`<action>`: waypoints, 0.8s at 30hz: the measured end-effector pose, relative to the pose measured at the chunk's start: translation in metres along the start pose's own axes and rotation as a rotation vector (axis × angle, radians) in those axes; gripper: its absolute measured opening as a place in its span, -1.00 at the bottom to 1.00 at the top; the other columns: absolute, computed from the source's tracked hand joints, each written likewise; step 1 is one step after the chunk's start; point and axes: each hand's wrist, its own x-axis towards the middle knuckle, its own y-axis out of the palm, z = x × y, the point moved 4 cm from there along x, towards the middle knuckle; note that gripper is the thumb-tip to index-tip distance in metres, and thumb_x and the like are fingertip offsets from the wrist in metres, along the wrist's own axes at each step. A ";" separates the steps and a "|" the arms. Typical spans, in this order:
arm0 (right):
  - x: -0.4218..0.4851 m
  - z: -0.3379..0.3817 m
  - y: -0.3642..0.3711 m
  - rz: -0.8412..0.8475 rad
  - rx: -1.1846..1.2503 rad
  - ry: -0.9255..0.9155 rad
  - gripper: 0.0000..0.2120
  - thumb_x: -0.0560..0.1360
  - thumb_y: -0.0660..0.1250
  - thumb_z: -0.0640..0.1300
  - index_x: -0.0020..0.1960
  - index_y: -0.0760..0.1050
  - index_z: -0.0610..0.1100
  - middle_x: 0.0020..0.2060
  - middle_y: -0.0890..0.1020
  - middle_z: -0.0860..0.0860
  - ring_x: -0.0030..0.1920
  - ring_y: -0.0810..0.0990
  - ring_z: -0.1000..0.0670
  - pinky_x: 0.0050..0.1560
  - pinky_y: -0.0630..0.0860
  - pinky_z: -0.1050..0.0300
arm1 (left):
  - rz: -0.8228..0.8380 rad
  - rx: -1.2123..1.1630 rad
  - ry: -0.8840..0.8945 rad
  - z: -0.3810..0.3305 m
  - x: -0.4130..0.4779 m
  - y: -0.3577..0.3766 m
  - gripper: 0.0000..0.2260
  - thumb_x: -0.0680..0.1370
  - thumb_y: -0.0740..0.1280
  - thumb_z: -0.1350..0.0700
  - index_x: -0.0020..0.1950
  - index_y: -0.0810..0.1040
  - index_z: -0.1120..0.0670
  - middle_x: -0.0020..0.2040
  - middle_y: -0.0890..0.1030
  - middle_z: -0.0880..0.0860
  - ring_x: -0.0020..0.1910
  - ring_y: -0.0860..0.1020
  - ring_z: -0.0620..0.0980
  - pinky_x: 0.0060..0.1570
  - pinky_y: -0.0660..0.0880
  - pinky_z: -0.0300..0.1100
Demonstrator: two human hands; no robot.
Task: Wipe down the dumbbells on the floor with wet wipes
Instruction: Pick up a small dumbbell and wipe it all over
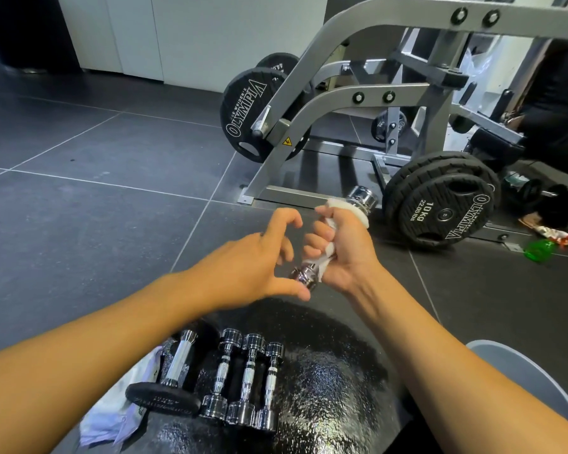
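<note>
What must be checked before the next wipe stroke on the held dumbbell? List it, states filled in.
1. Right hand grips the wet wipe round the chrome dumbbell handle: ok.
2. Dumbbell lifted off the floor: ok.
3. Left hand steadies the near head: cannot tell; only the thumb lies at it, and the fingers curl free.
4. Far head covered by the wipe: not ok, bare chrome shows.
5. Small chrome dumbbells lie on the floor below, apart from both hands: ok.
6. Wipe wet enough: cannot tell.
</note>
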 end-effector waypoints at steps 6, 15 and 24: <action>-0.005 -0.019 0.001 0.124 -0.708 0.067 -0.67 0.56 0.28 -0.26 -0.30 0.26 0.00 -0.50 0.21 0.05 -0.52 0.12 0.06 -0.52 0.08 0.27 | -0.188 0.255 -0.008 0.022 0.001 -0.036 -0.25 0.52 0.41 0.18 0.49 -0.01 -0.19 0.36 0.36 0.04 0.16 0.54 0.14 0.01 0.56 0.22; -0.011 -0.028 0.022 0.285 -0.908 -0.221 -0.71 0.47 0.42 -0.33 -0.27 0.34 -0.14 -0.45 0.32 -0.05 -0.47 0.31 -0.02 -0.47 0.32 0.18 | -0.259 -0.078 -0.119 0.031 0.002 -0.032 -0.61 0.55 0.23 0.33 0.29 0.45 -0.03 0.09 0.57 -0.09 -0.03 0.59 -0.05 0.02 0.53 -0.04; -0.019 -0.027 0.037 0.312 -1.465 -0.532 -0.81 0.42 0.32 -0.14 -0.34 0.38 -0.06 -0.47 0.50 -0.05 -0.46 0.37 0.07 -0.46 0.37 -0.03 | -0.234 0.228 0.001 0.004 -0.001 -0.030 -0.60 0.59 0.11 -0.36 -0.02 0.35 -0.03 -0.19 0.43 -0.10 -0.22 0.45 -0.05 -0.26 0.38 -0.05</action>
